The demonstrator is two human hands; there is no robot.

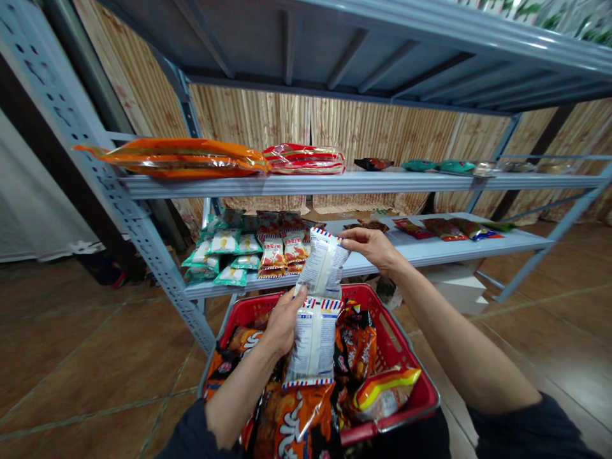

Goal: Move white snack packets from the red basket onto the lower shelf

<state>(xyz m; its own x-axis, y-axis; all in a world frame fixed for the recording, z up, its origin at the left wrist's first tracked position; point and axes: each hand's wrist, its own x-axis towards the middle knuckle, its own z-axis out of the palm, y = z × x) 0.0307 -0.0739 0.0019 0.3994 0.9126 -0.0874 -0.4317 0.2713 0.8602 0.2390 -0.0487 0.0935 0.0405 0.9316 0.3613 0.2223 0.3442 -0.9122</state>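
Two white snack bags with red and blue striped ends hang one above the other over the basket, their printed backs facing me. Closed on the place where they meet is my left hand (282,324), its thumb at the top edge of the lower snack bag (313,341). My right hand (375,248) pinches the top right corner of the upper snack bag (325,264). Beneath them, a red basket (408,357) holds orange and black snack bags (296,424) and a yellow and red bag (387,392). Whether the two white bags are joined, I cannot tell.
A blue-grey metal rack (306,185) stands ahead. Its low shelf carries green and white packets (224,242), red and white packets (273,252) and flat colourful bags (444,228). Large orange packs (182,156) and red packs (306,158) lie above. A post (138,223) rises at left.
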